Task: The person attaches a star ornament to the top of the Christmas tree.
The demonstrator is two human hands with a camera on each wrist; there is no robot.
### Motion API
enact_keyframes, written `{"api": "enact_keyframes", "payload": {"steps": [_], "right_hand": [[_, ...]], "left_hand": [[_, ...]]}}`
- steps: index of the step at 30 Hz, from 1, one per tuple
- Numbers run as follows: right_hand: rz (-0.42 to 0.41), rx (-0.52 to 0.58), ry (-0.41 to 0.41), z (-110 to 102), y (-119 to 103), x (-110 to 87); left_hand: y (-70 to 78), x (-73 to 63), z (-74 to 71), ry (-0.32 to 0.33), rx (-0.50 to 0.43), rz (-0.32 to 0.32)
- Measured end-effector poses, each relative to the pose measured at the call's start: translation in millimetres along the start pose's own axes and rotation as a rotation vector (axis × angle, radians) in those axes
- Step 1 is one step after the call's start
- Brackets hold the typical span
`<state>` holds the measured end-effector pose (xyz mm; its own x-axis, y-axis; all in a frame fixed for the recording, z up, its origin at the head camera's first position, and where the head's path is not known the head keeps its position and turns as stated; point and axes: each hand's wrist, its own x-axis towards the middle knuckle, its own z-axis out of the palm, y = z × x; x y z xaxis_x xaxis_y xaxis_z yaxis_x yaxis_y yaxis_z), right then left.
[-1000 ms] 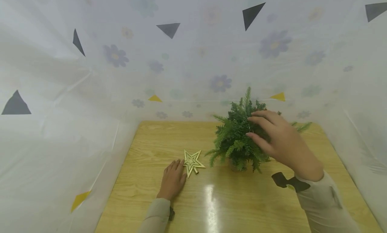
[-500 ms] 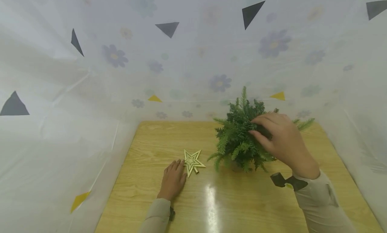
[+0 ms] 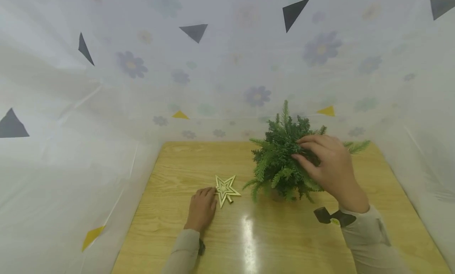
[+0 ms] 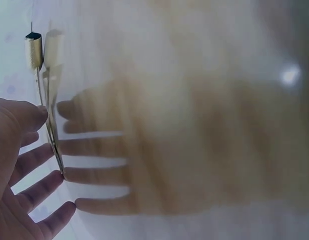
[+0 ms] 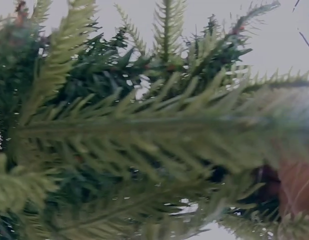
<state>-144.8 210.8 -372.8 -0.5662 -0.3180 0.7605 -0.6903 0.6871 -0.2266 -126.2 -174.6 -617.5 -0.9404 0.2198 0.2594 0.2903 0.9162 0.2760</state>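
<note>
Flat on the table lies a gold star tree topper (image 3: 225, 188) with a short tube at its base. Beside it my left hand (image 3: 202, 208) rests on the tabletop, fingertips at the star's left points. The left wrist view shows the star (image 4: 34, 52) edge-on, touched by fairly straight fingers (image 4: 32, 162). A small artificial pine tree (image 3: 281, 163) stands to the right. At its upper right side, my right hand (image 3: 330, 167) has thumb and curled fingers around foliage, holding a sprig; their exact contact is partly hidden by needles. Long pine branches (image 5: 144, 125) fill the right wrist view.
A pale wooden table (image 3: 170, 159) carries everything. Around it hang whitish plastic sheets (image 3: 227, 80) printed with flowers, with dark and yellow triangles on them. One long branch (image 3: 359, 146) sticks out behind the right hand.
My right hand's fingers have drawn closer together at the foliage, and the tree's top has shifted slightly left. The left hand and the star stay about where they were.
</note>
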Motion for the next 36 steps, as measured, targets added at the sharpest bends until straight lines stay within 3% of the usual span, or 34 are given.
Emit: {"api": "enact_keyframes", "payload": {"steps": [8, 25, 30, 36], "right_hand": [[0.036, 0.023, 0.108, 10.0, 3.1, -7.2], [0.08, 0.084, 0.19, 22.1, 1.6, -14.6], [0.1, 0.095, 0.204, 22.6, -1.4, -15.5], [0.135, 0.122, 0.222, 22.3, -4.6, -14.8]], "left_hand": [[-0.1, 10.4, -0.9, -0.002, 0.007, -0.016], [-0.5, 16.9, 5.3, 0.031, -0.008, -0.059], [-3.5, 21.5, 6.9, -0.047, -0.061, -0.125], [-10.0, 28.6, 1.0, -0.18, -0.22, -0.217]]}}
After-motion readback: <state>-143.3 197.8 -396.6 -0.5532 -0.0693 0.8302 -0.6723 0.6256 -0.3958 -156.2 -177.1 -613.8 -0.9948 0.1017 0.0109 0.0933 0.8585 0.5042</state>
